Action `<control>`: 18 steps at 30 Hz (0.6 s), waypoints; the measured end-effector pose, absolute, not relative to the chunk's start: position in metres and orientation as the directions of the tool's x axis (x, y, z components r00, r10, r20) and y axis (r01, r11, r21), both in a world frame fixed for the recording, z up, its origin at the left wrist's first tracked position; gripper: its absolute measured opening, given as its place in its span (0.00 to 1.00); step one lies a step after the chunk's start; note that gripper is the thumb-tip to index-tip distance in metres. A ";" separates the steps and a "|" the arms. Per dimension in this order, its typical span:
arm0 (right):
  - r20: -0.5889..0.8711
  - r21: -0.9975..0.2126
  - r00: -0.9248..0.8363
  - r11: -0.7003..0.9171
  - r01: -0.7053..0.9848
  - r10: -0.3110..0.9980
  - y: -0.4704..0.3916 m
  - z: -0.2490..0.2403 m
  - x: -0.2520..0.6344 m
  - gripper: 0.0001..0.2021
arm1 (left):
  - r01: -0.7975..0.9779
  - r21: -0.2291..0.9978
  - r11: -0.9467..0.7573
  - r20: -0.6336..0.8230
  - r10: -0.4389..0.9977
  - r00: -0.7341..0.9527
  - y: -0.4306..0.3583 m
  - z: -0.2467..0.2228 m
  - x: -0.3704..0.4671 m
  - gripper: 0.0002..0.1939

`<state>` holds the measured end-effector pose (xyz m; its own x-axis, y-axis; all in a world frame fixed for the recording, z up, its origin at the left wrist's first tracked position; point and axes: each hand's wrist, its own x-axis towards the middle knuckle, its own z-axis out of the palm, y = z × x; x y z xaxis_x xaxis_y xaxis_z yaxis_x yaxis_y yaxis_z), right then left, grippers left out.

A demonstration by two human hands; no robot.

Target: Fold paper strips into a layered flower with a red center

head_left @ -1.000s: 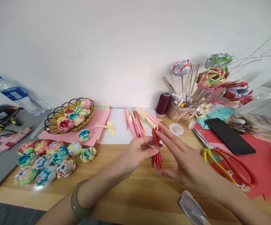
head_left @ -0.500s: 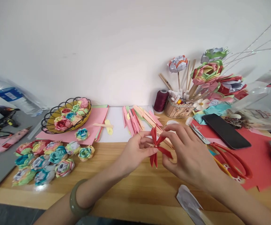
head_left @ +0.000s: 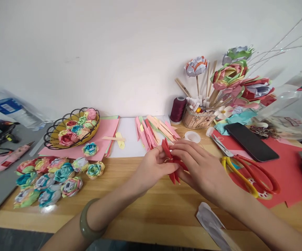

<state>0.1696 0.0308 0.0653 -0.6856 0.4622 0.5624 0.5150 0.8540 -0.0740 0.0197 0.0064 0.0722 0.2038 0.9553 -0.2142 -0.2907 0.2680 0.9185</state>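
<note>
Red folded paper petals (head_left: 167,148), bunched crosswise at their middle, are held up over the wooden table. My left hand (head_left: 154,169) pinches the bunch at its centre between thumb and fingers. My right hand (head_left: 196,160) closes around the right side of the petals, its fingers partly covering them. Behind both hands lies a pile of folded paper strips (head_left: 148,132) in pink, red, green and peach. Scissors (head_left: 257,174) with red and yellow handles rest on red paper, right of my right hand.
Finished paper flowers (head_left: 62,174) sit at the left, with more in a yellow basket (head_left: 54,139). Against the wall stand maroon thread (head_left: 178,108) and a holder (head_left: 198,118) with sticks and flowers. A phone (head_left: 252,142) lies right. Grey-white paper (head_left: 210,219) is near the front edge.
My right hand has moved left and its fingers have closed over the petals' right side. The red bunch has tilted a little. My left hand keeps its pinch.
</note>
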 end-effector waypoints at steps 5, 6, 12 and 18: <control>0.544 -0.110 -0.685 0.850 0.515 0.485 0.033 0.064 0.172 0.11 | -0.290 0.902 0.319 -0.277 0.944 0.177 0.008 0.070 0.016 0.18; 0.539 -0.111 -0.685 0.847 0.520 0.490 0.033 0.065 0.172 0.10 | -0.287 0.903 0.320 -0.281 0.944 0.171 0.009 0.070 0.016 0.18; 0.502 0.000 -0.684 0.790 0.613 0.530 0.032 0.067 0.165 0.13 | -0.296 0.918 0.263 -0.215 0.959 0.184 0.009 0.069 0.019 0.19; 0.532 0.081 -0.720 0.820 0.567 0.445 0.032 0.063 0.163 0.13 | -0.339 0.901 0.271 -0.218 0.958 0.186 0.008 0.068 0.018 0.24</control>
<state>0.1632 0.0324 0.0630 -0.7202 0.4451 0.5322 0.5666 0.8200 0.0809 0.0178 0.0076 0.0682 0.1865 0.9580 -0.2177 -0.3385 0.2707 0.9012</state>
